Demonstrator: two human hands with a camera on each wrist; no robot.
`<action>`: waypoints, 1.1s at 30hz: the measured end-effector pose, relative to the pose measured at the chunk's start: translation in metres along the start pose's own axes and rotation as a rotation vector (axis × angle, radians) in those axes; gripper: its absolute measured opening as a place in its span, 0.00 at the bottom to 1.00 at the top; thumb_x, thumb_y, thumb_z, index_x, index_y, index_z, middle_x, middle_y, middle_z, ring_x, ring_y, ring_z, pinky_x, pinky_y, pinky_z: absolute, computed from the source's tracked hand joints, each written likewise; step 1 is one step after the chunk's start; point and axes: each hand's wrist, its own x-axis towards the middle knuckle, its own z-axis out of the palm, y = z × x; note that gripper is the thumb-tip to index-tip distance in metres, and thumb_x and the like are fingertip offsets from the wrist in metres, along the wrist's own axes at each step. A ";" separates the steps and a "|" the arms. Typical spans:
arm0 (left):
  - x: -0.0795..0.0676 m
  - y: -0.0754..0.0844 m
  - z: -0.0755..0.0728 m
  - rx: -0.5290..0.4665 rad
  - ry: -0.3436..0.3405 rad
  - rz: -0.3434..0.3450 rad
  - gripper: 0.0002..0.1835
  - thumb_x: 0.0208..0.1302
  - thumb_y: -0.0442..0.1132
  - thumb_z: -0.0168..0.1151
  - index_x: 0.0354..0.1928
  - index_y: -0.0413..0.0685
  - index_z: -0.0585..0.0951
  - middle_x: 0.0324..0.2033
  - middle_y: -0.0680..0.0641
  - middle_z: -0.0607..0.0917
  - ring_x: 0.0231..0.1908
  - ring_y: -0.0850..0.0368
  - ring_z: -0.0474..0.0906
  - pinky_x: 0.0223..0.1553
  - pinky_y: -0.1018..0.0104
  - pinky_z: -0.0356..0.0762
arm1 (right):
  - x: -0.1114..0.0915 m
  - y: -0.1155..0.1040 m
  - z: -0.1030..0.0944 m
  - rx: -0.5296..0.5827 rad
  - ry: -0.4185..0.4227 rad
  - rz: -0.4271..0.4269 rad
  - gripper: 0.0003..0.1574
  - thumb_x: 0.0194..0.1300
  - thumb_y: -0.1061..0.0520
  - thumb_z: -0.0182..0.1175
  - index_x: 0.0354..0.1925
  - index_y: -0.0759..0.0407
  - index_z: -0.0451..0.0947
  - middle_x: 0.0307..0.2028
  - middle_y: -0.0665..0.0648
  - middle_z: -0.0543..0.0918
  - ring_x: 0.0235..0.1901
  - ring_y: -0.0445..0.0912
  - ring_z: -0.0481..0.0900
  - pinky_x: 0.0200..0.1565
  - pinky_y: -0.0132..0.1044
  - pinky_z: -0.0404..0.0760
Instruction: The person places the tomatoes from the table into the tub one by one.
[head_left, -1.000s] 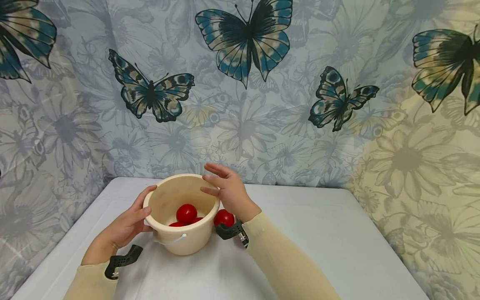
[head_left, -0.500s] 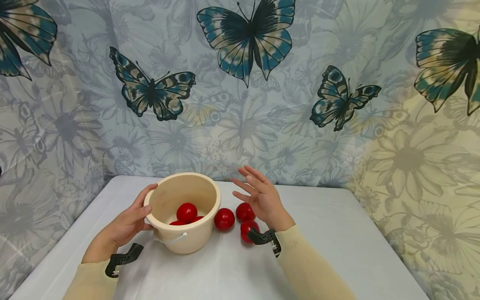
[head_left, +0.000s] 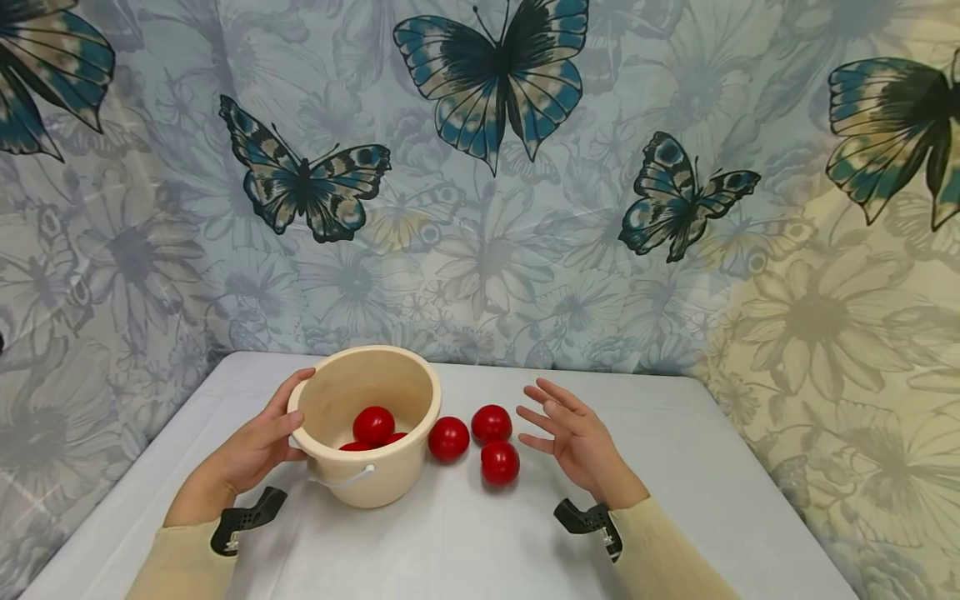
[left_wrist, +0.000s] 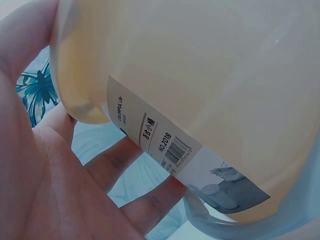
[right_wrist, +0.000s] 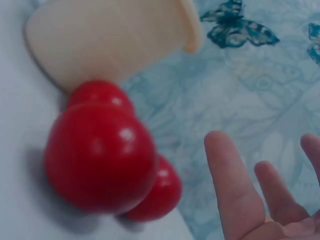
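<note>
A cream plastic bucket [head_left: 375, 483] stands on the table, its mouth toward the head camera. My left hand [head_left: 251, 446] grips its left rim, thumb on the near side and fingers around the outside. Inside lie several red balls [head_left: 372, 426], the lower ones partly hidden by the rim. Just right of the bucket sit three more: a red ball [head_left: 448, 439] beside its wall, a farther red ball [head_left: 492, 424] and a nearer red ball [head_left: 500, 463]. To their right, my right hand [head_left: 581, 442] hovers with spread fingers, holding nothing. A printed label [left_wrist: 175, 155] shows on the bucket in the left wrist view.
A white cloth [head_left: 660, 467] covers the table. Behind it hangs a butterfly-printed fabric backdrop [head_left: 495, 250]. The bucket's thin white handle [head_left: 348, 479] hangs down its near side. Each wrist wears a black camera strap [head_left: 585, 518].
My right hand has moved from the bucket's right rim away to the right and lower, uncovering the two right-hand red balls. The left hand and the bucket have stayed in place.
</note>
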 end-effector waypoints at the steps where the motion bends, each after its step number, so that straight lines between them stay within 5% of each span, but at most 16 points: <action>1: 0.000 0.000 0.001 0.000 -0.001 0.000 0.32 0.77 0.39 0.42 0.77 0.61 0.44 0.75 0.38 0.37 0.66 0.20 0.47 0.49 0.28 0.69 | -0.002 0.003 -0.003 -0.015 0.013 0.014 0.34 0.77 0.58 0.52 0.75 0.59 0.57 0.72 0.66 0.60 0.67 0.64 0.65 0.54 0.59 0.74; 16: -0.001 0.000 0.001 0.004 -0.009 0.009 0.32 0.78 0.39 0.41 0.77 0.61 0.44 0.75 0.38 0.36 0.66 0.20 0.46 0.48 0.28 0.70 | -0.017 0.045 -0.050 -0.085 0.042 0.138 0.37 0.75 0.62 0.54 0.75 0.67 0.54 0.72 0.72 0.56 0.69 0.65 0.60 0.54 0.61 0.74; 33: -0.001 0.001 0.001 0.007 -0.004 0.004 0.32 0.78 0.39 0.41 0.78 0.60 0.44 0.75 0.38 0.37 0.66 0.20 0.47 0.48 0.31 0.72 | -0.023 0.054 -0.036 -0.434 -0.092 0.119 0.37 0.67 0.65 0.63 0.71 0.68 0.64 0.68 0.70 0.67 0.65 0.65 0.67 0.49 0.53 0.80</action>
